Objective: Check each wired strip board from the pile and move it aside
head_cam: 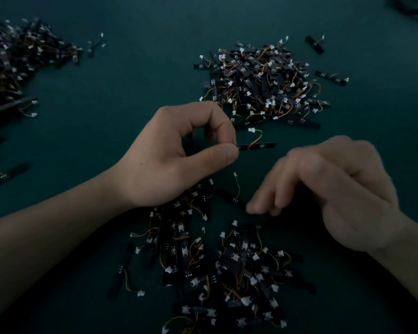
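Observation:
My left hand (179,155) pinches one end of a black wired strip board (257,146) between thumb and forefinger; it sticks out level to the right, its orange-yellow wire curling up to a white plug. My right hand (328,189) hovers blurred to the right, fingers curled downward, fingertips near a single strip board (232,197) on the table; whether it touches that board is unclear. A pile of strip boards (215,268) lies below both hands. Another pile (261,83) sits beyond the hands.
A third, larger heap of boards (12,63) spreads along the left edge of the dark green table (130,75). Stray boards (315,44) lie at the upper right. A dark object (413,6) shows at the top right corner.

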{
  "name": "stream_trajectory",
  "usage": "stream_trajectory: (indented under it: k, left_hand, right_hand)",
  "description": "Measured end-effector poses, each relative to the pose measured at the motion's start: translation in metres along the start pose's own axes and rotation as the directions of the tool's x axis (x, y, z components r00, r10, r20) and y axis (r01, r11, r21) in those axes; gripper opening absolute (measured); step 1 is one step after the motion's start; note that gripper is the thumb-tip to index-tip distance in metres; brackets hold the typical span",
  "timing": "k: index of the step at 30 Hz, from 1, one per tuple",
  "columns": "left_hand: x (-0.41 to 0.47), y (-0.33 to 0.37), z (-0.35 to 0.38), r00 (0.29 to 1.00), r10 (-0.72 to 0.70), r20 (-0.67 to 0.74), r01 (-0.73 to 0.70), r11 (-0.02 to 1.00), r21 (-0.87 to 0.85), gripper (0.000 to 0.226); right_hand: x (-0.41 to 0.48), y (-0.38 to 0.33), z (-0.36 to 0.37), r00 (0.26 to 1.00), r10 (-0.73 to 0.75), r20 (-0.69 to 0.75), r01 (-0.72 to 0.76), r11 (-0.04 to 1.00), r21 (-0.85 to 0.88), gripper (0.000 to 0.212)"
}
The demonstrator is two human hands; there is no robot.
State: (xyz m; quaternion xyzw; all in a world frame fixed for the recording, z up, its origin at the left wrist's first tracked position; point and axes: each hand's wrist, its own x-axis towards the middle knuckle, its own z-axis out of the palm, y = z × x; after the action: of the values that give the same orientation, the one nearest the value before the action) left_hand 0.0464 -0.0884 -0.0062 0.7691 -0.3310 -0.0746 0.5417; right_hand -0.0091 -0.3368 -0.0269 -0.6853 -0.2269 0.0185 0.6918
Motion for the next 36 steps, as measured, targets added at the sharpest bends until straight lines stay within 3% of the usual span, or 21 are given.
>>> stream_trajectory:
  k: [4,6,10,13,17,22,26,30,36]
  left_hand:
    - [-0.001,-0.002,-0.001,0.998,-0.047,0.035,0.048,0.999,-0.011,0.017]
    - [-0.001,-0.002,-0.001,0.996,-0.071,0.052,0.071,0.997,0.002,0.017]
    - [-0.001,-0.002,-0.001,0.993,-0.098,0.069,0.095,0.995,0.044,0.013]
    - [-0.001,-0.001,0.001,0.995,-0.082,0.049,0.077,0.993,0.085,0.013]
    - [0.002,0.000,0.003,0.999,0.045,-0.019,-0.039,0.967,0.253,0.010]
    - [0.001,0.000,0.002,0.998,-0.004,-0.055,0.012,0.989,0.149,0.014]
    - [0.001,0.000,0.007,0.994,-0.071,-0.080,0.089,0.967,0.237,0.017]
    - [0.002,0.002,0.007,0.998,-0.031,-0.062,0.046,0.965,0.256,0.018]
    - [0.002,0.002,0.006,1.000,0.001,-0.026,0.006,0.961,0.276,0.020]
  right_hand:
    - [0.020,-0.015,0.015,0.978,-0.064,-0.196,0.005,0.957,-0.289,0.035]
    - [0.014,-0.013,0.010,0.990,-0.010,-0.141,-0.043,0.930,-0.366,0.023]
    - [0.016,-0.014,0.015,0.998,0.041,-0.051,-0.063,0.815,-0.576,0.022]
    - [0.015,-0.015,0.014,0.997,0.015,-0.076,-0.056,0.819,-0.571,0.020]
    - [0.017,-0.016,0.017,0.994,0.063,-0.088,-0.100,0.831,-0.548,0.018]
    - [0.018,-0.014,0.017,0.992,0.079,-0.100,-0.123,0.794,-0.596,0.018]
    - [0.017,-0.014,0.018,0.997,0.038,-0.065,-0.070,0.786,-0.614,0.025]
    - [0.018,-0.012,0.018,0.992,0.033,-0.125,-0.106,0.764,-0.636,0.024]
    - [0.018,-0.013,0.017,0.994,0.045,-0.096,-0.096,0.774,-0.626,0.024]
